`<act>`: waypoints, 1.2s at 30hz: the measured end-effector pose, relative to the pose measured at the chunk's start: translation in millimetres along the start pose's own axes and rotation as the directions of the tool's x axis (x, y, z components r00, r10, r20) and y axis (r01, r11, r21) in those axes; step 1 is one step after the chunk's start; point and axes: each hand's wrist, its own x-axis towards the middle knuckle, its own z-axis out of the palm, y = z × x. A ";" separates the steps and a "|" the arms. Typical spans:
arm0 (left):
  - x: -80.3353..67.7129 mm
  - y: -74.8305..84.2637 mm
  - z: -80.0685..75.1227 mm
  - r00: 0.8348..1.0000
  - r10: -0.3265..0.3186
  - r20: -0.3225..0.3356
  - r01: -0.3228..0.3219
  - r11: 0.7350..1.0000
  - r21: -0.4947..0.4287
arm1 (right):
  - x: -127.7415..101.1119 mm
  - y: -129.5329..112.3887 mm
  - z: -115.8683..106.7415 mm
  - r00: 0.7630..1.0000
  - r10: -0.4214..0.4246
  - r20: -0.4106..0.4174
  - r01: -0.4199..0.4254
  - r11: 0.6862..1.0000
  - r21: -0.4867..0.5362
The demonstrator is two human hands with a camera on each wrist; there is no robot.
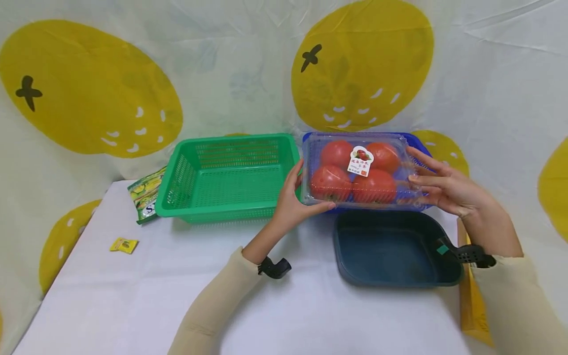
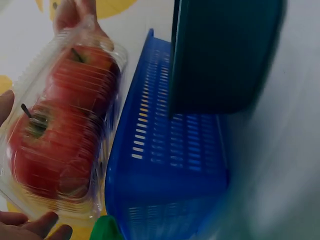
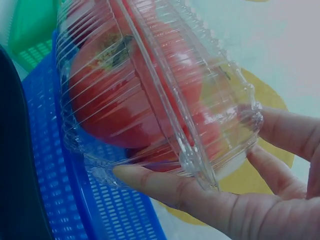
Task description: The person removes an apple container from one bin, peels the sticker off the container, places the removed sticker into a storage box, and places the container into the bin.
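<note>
A clear plastic clamshell box with several red apples inside and a small white label on its lid is held above the blue basket. My left hand grips its left end, thumb along the front edge. At the right end, my right hand holds the box; the right wrist view shows the thumb against the near side and fingers on the far end. In the left wrist view, apple stems show through the plastic, and the blue basket appears beside the box.
Left of the box stands a green basket, beside a green snack packet. A small yellow wrapped piece lies on the white tablecloth. In front sits a dark teal tub, with a yellow box at its right.
</note>
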 end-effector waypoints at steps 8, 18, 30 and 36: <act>-6.7 -0.2 -9.5 0.992 0.109 -0.064 -0.110 0.994 -0.014 | 3.5 -1.3 8.7 1.000 0.011 -0.006 -0.012 0.999 -0.045; -21.9 -1.5 -21.3 0.989 0.138 -0.045 -0.138 0.990 0.003 | 1.9 16.1 19.3 0.998 -0.035 -0.056 0.021 0.970 -0.242; -57.4 0.2 -42.7 0.986 0.163 -0.034 -0.162 0.986 0.030 | -9.6 42.9 45.5 0.996 -0.071 -0.051 0.046 0.919 -0.391; -82.2 2.2 -59.2 0.981 0.183 -0.058 -0.178 0.981 0.076 | -13.5 57.3 65.9 0.994 -0.071 -0.078 0.024 0.873 -0.487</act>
